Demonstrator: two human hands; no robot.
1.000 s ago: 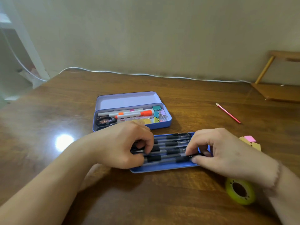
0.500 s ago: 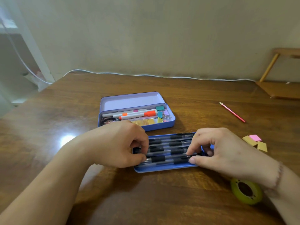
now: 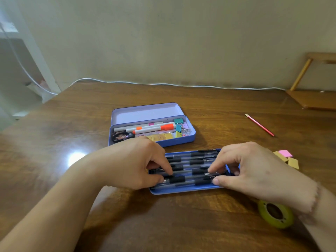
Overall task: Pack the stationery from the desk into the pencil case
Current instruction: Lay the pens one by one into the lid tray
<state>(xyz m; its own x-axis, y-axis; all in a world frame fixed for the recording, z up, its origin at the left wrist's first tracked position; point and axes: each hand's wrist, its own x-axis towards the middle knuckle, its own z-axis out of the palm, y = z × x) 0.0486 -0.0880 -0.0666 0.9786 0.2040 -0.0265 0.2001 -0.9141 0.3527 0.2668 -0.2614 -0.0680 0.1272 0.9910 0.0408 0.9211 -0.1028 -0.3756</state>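
Dim, soft indoor light; one white glare patch on the glossy brown wooden counter [image 3: 76, 158]; wide-angle edges bend and blur.

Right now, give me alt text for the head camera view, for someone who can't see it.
Two hands, left and right, pinch pens lying in a blue tray on a wooden desk. Behind it an open pencil case holds markers and clips; a red pencil, sticky notes and a tape roll lie at right.

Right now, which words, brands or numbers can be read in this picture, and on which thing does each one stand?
None can be read with certainty.
Pen nearest the person, in the blue tray: white print by the right hand, too blurred to read.
Scissors in the pencil case: a pattern on the handle, no legible text.
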